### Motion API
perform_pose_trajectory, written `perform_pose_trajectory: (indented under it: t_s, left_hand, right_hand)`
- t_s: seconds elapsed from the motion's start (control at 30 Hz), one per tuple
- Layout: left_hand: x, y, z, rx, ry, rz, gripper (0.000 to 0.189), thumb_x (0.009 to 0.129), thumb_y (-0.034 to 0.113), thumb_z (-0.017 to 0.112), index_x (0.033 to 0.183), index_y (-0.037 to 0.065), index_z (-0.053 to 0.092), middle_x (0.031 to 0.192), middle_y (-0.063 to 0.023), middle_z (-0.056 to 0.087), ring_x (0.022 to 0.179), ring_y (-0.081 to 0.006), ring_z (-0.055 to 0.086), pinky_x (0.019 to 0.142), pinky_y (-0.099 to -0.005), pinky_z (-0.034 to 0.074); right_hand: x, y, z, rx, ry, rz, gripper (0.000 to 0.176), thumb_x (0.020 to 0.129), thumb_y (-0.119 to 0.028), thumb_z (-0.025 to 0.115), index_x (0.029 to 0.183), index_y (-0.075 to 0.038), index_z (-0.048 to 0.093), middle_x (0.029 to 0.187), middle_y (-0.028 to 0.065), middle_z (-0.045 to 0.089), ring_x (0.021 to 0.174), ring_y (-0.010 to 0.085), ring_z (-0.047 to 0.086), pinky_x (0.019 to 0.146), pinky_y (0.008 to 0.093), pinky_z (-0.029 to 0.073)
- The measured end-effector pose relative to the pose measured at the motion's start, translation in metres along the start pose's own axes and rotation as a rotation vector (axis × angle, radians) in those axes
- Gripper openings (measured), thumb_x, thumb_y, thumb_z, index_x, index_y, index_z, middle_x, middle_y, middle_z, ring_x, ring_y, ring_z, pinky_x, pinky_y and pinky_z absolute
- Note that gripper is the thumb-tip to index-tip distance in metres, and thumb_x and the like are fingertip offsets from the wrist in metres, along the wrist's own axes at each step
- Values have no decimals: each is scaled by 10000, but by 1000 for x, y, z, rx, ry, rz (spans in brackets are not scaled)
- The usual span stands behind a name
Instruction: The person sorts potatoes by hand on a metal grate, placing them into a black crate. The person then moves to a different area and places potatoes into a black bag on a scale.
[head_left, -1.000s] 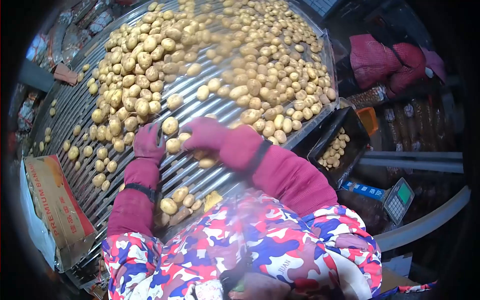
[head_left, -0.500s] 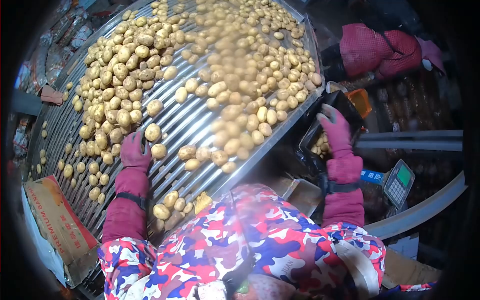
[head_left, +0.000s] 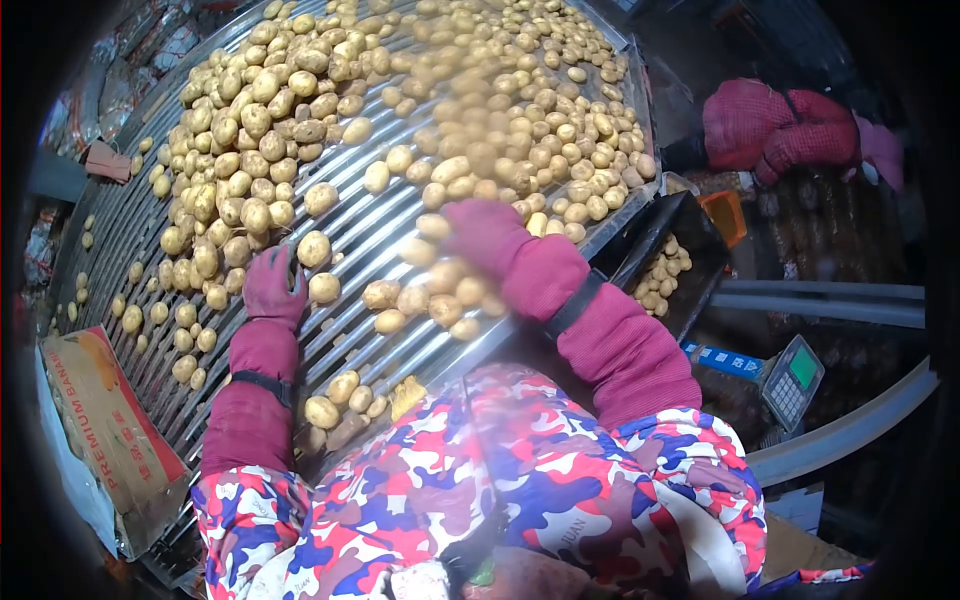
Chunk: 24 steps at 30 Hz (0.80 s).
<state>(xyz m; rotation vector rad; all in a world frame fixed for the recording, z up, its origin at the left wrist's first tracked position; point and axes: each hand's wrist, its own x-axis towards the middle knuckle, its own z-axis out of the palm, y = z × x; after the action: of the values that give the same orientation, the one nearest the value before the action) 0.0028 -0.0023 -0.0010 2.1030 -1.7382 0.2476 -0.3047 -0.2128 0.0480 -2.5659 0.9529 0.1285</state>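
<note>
My left hand (head_left: 272, 284), in a dark pink glove, rests on the slatted metal rack (head_left: 345, 255) at the lower edge of a big potato heap (head_left: 255, 120). Its thumb stands apart from the fingers and nothing shows in its grasp; a single potato (head_left: 313, 248) lies just right of it. Over the loose potatoes (head_left: 428, 300) near the rack's right side is my right hand (head_left: 482, 232), gloved alike. A blur covers its fingers, so I cannot see whether they hold anything. Right of the rack, a black-lined crate (head_left: 690, 235) contains small potatoes (head_left: 662, 275).
A banana carton (head_left: 115, 430) stands at the lower left. To the right are a scale display (head_left: 795, 370), a curved metal rail (head_left: 850, 430) and an orange container (head_left: 724, 216). Another person in a pink checked top (head_left: 780, 130) bends over at the upper right.
My right hand has moved left from above the black-lined crate to the potatoes on the rack, uncovering the crate's potatoes. My left hand has stayed nearly in place.
</note>
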Motion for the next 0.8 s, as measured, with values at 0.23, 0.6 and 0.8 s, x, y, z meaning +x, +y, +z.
perform_pose_trajectory:
  t_s: [0.23, 0.6, 0.8]
  left_hand:
    - [0, 1, -2, 8, 6, -9, 468, 772, 180, 738, 1213, 65, 630, 1152, -146, 626, 1050, -364, 601, 900, -471, 502]
    - [-1, -1, 2, 15, -3, -10, 433, 803, 202, 721, 1205, 67, 630, 1155, -138, 620, 1052, -357, 598, 889, -469, 499]
    - [-1, 1, -1, -4, -26, -31, 453, 797, 198, 729, 1217, 63, 629, 1167, -152, 619, 1069, -364, 596, 913, -468, 498]
  right_hand:
    - [13, -16, 11, -74, 23, -94, 458, 863, -368, 690, 1228, -102, 613, 1127, 144, 647, 977, 322, 659, 812, 451, 529]
    - [-52, -29, -35, 178, -19, 37, 523, 798, -176, 731, 1304, -156, 598, 1162, 134, 647, 1061, 288, 654, 920, 407, 529]
    - [-52, -9, 34, 629, 156, 36, 549, 793, -71, 700, 1331, -121, 598, 1300, 164, 607, 1209, 318, 587, 1025, 399, 476]
